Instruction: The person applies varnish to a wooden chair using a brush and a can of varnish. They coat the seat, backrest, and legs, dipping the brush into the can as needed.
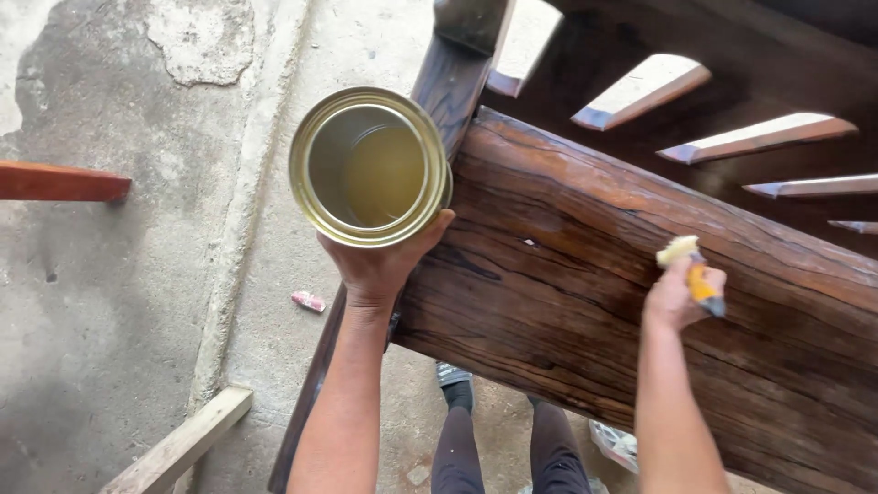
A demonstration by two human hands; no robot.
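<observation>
Dark brown wood fills the right of the view: a broad beam (640, 302) runs from upper left to lower right, its surface glossy in patches. Your left hand (384, 265) is clamped under a can (369, 166), open-topped and brass-coloured, with a shallow pool of yellowish liquid inside; it hangs level over the beam's left end. Your right hand (679, 295) is closed on a brush (690, 265) (orange handle, pale bristles), bristles touching the beam near its upper edge.

Judged from this, coating is in hand. The next stroke appears to call for following the grain while keeping the can level.

Slats (759, 137) stand beyond the far edge. The near edge overhangs your legs (512, 439) and the concrete floor (137, 302). Open room lies left of the can, apart from a plank (178, 448).
</observation>
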